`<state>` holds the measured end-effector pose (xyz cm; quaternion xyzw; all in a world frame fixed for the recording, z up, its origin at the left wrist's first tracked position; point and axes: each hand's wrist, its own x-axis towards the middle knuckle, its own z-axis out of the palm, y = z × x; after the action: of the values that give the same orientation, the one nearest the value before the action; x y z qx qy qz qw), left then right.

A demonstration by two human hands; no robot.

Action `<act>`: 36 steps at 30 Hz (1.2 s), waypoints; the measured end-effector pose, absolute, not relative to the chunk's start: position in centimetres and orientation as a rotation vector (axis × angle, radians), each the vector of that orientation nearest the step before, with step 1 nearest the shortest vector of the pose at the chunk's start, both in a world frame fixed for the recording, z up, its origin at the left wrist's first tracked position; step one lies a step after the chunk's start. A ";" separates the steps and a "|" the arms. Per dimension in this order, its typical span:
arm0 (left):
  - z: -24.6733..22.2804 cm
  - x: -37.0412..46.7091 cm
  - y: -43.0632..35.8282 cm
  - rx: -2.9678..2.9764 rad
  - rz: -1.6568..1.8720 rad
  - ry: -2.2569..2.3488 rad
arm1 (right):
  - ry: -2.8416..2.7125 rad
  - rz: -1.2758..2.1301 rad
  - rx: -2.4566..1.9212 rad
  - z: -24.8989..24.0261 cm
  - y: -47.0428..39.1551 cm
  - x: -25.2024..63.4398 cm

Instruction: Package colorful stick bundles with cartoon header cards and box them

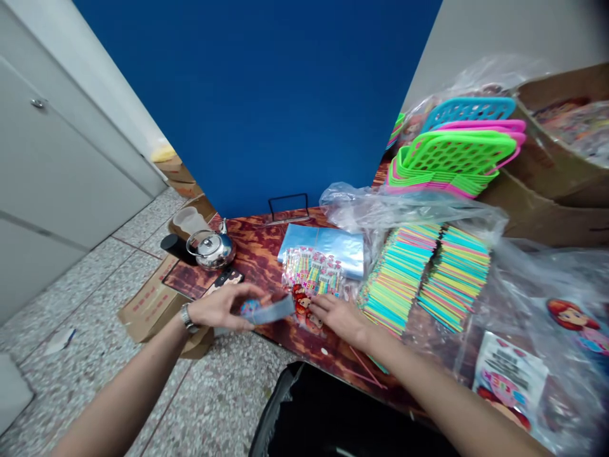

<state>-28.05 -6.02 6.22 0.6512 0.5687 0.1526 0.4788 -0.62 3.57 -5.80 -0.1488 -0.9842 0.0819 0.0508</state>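
Most of the background is taken up by a big blue panel (pixel 271 95), with a reddish wood-patterned desk (pixel 254 240) set in front. Green, pink and blue baskets (pixel 457 152) are stacked at the right, and two rows of coloured sticks (pixel 404 273) are laid out closer in. Bluish plastic sheets (pixel 352 251) are piled mid-desk, partly covered by printed packets (pixel 311 266). A shiny kettle (pixel 214 251) is parked at the left end. As for hands, a blurry plastic packet (pixel 273 311) is gripped by the left hand (pixel 226 308) near the front edge. Red-haired cartoon pieces (pixel 302 304) are touched by the right hand's (pixel 345 320) fingertips; whether anything's pinched there can't be told.
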 end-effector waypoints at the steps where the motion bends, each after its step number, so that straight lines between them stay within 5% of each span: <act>1: 5.8 -27.4 -6.1 1.573 0.327 1.288 | -2.998 0.325 -0.460 -5.6 4.0 -0.7; 6: 1.7 -24.0 -5.2 1.826 0.276 1.059 | -2.971 0.570 -0.513 -4.8 4.9 -1.0; 14: -2.4 -22.1 -7.1 2.483 0.080 1.077 | -2.978 0.485 -0.520 -5.1 4.2 -1.2; 28: -0.2 -19.3 -6.2 2.689 0.249 1.315 | -2.922 0.468 -0.526 -2.7 3.0 -0.8; 32: -0.4 -17.4 -4.9 2.767 0.412 1.254 | -2.761 0.356 -0.711 -1.4 2.8 5.8; 36: -0.6 -15.1 -4.1 2.729 0.486 1.173 | -2.492 0.273 -1.427 -1.5 3.5 18.3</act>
<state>-15.10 -4.12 -0.59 0.9047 0.3889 0.1612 0.0658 18.27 3.51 -1.55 -0.4906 -0.8568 0.0938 0.1281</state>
